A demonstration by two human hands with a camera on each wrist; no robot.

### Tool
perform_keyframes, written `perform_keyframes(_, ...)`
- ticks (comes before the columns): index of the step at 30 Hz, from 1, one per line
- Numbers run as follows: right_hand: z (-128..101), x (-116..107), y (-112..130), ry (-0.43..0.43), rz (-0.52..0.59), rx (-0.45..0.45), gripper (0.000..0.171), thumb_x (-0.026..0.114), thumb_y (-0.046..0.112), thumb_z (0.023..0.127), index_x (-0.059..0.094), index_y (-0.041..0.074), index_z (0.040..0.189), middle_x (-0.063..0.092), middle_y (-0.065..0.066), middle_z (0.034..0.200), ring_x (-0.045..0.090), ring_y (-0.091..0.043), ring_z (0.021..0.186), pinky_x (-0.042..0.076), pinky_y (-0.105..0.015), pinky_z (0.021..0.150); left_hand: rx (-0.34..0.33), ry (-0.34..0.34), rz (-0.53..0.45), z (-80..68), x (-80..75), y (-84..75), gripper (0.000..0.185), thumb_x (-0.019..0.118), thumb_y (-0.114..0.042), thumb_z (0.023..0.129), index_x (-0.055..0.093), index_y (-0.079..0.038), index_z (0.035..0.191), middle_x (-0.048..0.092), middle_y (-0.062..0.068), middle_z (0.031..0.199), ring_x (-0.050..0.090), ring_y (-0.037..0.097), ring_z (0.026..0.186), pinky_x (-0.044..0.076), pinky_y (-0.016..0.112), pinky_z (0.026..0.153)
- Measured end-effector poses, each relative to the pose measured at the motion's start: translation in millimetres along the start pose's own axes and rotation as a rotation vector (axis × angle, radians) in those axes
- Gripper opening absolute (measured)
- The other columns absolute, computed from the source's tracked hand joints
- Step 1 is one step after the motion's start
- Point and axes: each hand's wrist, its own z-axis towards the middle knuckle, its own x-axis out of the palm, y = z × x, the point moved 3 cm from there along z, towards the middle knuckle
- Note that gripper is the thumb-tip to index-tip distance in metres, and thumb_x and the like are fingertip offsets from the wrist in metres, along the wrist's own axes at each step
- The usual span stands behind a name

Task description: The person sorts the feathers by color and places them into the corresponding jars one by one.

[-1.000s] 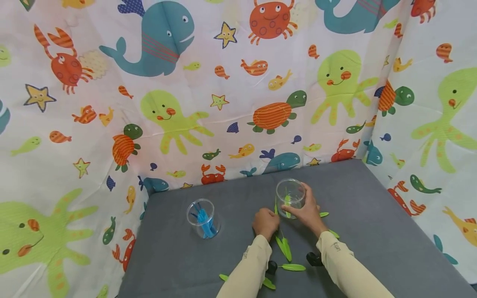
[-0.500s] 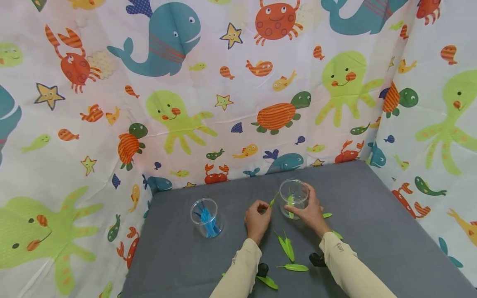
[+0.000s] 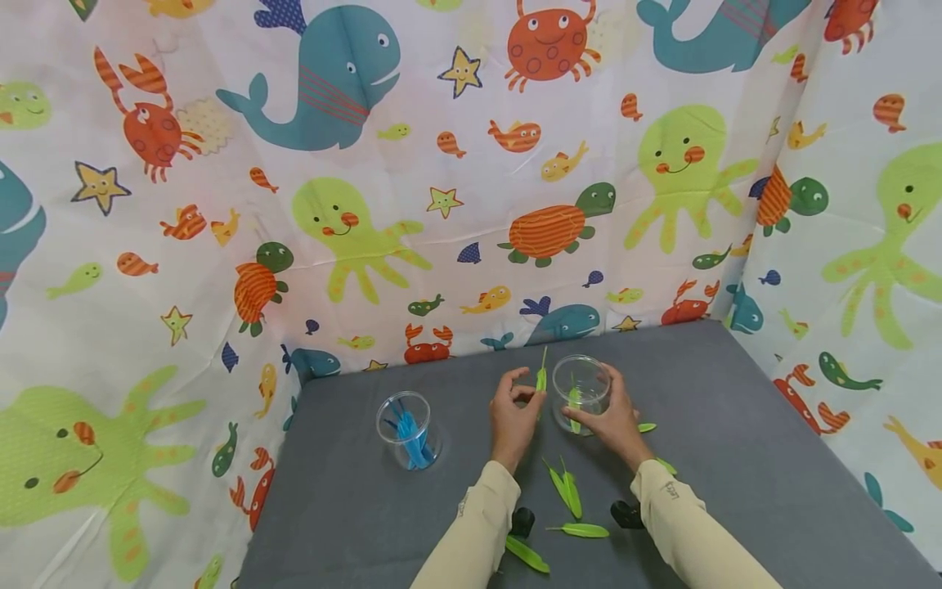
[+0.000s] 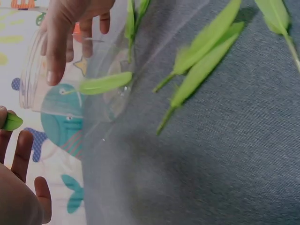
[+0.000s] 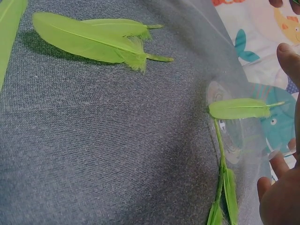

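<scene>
My left hand pinches a bright green feather by its vane between thumb and fingers, quill up, just left of a clear jar. My right hand grips that jar from its right side, thumb in front. Through the jar's wall shows one green feather, standing with its quill towards the mouth. In the left wrist view only the tip of the pinched feather shows; the fingers hide much of it. More green feathers lie on the grey cloth near both forearms.
A second clear jar with several blue feathers stands to the left. Black wrist-worn devices sit under both sleeves. A curtain printed with sea animals rises behind the grey table.
My left hand first came down beside the jar, drew back left with a feather, and now holds it upright by the jar. The right hand keeps its grip on the jar.
</scene>
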Motion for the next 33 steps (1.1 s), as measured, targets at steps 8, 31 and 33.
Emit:
perform_keyframes(8,-1.1,-0.3,1.5,-0.005,0.010,-0.005,0.110,0.088,0.040,0.078,0.017,0.019,0.159,0.037,-0.020,0.160,0.037,-0.044,0.142,0.018,-0.066,0.102,0.011,-0.001,0.004,10.2,14.5,-10.2,0.015,0.078,-0.016,0.090,0.077,-0.019,0.105,0.078,-0.002,0.090,0.069,0.006,0.082,0.055,0.025,0.077)
perform_keyframes(31,-0.3,1.4,-1.5,0.008,-0.018,0.019,0.113,0.087,0.043,0.079,0.012,0.019,0.161,0.035,-0.021,0.161,0.039,-0.045,0.140,0.018,-0.067,0.103,-0.149,-0.025,0.038,17.2,45.4,-18.9,0.014,0.080,-0.030,0.089,0.070,-0.022,0.093,0.079,-0.007,0.089,0.069,0.016,0.103,0.034,0.051,0.106)
perform_keyframes(33,-0.2,1.2,-1.8,0.009,-0.019,0.019,0.113,0.087,0.043,0.079,0.013,0.019,0.161,0.036,-0.021,0.161,0.039,-0.045,0.140,0.018,-0.067,0.102,-0.152,-0.010,0.027,16.4,46.5,-17.4,0.013,0.080,-0.028,0.089,0.070,-0.021,0.094,0.080,-0.007,0.091,0.069,0.016,0.105,0.033,0.050,0.106)
